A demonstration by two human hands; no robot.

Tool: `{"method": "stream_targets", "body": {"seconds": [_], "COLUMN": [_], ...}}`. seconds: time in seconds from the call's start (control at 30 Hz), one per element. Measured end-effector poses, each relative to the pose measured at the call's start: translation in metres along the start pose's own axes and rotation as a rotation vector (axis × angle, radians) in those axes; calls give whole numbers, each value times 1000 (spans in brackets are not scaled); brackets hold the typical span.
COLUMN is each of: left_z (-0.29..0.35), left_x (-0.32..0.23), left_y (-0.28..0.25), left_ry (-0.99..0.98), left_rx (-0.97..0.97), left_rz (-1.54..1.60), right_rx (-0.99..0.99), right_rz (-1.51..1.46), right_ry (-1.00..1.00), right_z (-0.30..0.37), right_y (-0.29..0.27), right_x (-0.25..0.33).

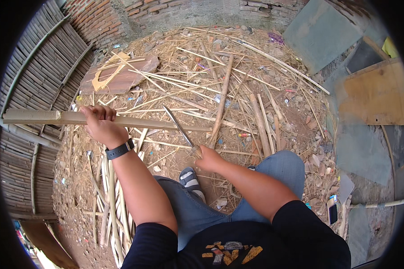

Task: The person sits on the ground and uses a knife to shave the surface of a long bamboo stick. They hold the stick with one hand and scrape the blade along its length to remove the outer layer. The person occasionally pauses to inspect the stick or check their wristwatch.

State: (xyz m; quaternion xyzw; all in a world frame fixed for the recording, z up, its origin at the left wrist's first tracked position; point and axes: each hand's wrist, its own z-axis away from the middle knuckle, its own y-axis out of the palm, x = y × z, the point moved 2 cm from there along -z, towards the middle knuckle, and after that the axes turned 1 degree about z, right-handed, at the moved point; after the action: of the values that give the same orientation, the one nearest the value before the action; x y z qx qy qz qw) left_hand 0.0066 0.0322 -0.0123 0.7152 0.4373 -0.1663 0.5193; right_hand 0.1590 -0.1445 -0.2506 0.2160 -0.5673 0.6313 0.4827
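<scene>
My left hand (101,123) is wrapped around a long split bamboo piece (152,123), which lies across the view from the far left to about the middle. In my right hand (208,159) is the handle of a long-bladed knife (178,126). Its narrow blade slants up and to the left, and its tip shows in front of or beside the bamboo; whether they touch I cannot tell. The bamboo's right end reaches close to a brown pole (223,96) on the ground. My fingers hide part of the knife handle.
Split bamboo strips (114,210) lie heaped at my left. Ahead, more strips and poles litter the dirt around a brown board (121,76). A bamboo-slat wall (36,67) stands left, a brick wall (175,13) behind, and panels (375,92) lean right, near a phone (331,210).
</scene>
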Motion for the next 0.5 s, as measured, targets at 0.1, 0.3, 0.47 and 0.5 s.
{"method": "stream_targets", "body": {"seconds": [0.1,0.3,0.47,0.5], "left_z": [-1,5,5,4], "left_x": [-2,-1,-1,-2], "left_y": [-2,7,5,4], "left_ry": [-22,-8,0,0], "left_rx": [-12,-34,-30,-40], "left_rz": [42,22,24,24], "right_rx": [38,-7,-40,-4], "right_rz": [-14,-83,-39,-45], "right_ry": [12,-169,-58,-3], "right_z": [2,11,0,2], "right_y": [-3,7,11,5], "right_x": [11,23,-5,0]}}
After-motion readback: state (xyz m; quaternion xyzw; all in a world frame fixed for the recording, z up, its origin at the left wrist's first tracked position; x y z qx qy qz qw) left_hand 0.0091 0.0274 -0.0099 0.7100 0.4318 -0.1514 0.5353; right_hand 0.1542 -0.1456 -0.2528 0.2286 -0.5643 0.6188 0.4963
